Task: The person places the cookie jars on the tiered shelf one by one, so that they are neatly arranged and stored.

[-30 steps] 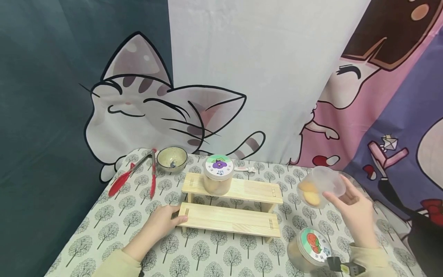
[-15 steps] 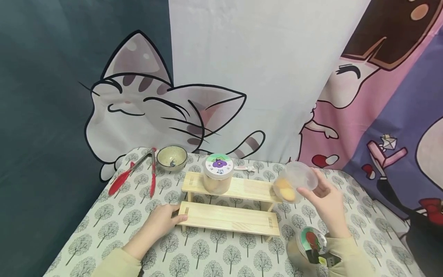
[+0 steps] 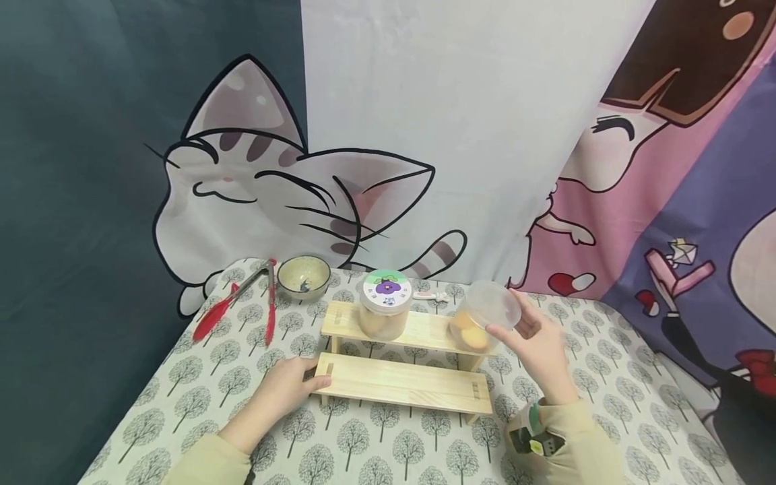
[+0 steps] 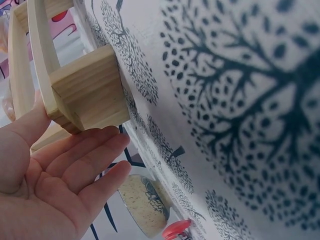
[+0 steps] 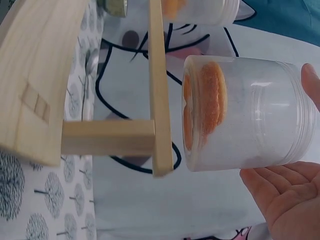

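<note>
The clear plastic jar [image 5: 250, 112] of golden pastries [image 5: 213, 95] has come leftward, rim gripped by the right hand [image 3: 535, 342]; it now hangs just above the upper wooden tier [image 3: 428, 329], seemingly lined up beside the purple-labelled jar [image 3: 385, 304]; the left hand [image 3: 287, 384] holds the lower tier's end.

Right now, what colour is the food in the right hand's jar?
The food is golden orange, clearest in the right wrist view.
</note>
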{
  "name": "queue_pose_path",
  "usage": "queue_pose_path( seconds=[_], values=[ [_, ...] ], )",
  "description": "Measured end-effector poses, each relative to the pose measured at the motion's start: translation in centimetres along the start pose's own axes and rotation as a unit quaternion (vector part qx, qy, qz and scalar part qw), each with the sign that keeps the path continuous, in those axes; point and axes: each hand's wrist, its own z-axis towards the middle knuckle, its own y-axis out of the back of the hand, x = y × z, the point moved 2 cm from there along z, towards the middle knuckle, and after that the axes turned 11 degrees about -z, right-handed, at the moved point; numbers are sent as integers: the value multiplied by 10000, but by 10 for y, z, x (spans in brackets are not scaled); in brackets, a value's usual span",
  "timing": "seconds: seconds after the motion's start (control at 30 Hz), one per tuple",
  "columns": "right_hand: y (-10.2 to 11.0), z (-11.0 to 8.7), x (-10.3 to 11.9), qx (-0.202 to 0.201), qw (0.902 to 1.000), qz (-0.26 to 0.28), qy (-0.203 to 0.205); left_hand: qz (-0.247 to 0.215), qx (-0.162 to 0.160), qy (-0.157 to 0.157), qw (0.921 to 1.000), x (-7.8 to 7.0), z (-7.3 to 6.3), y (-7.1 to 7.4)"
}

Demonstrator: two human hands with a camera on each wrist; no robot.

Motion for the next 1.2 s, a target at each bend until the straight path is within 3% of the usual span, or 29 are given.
queue_pose_path(
  seconds=[0.5,1.2],
  values=[
    [-25,9,9,320,9992,-233,20,18,-16,-20,10000,-3,0,-1],
    [-35,16,6,464,9982,-323,199,33,-10,14,10000,-1,-1,-1]
  ],
)
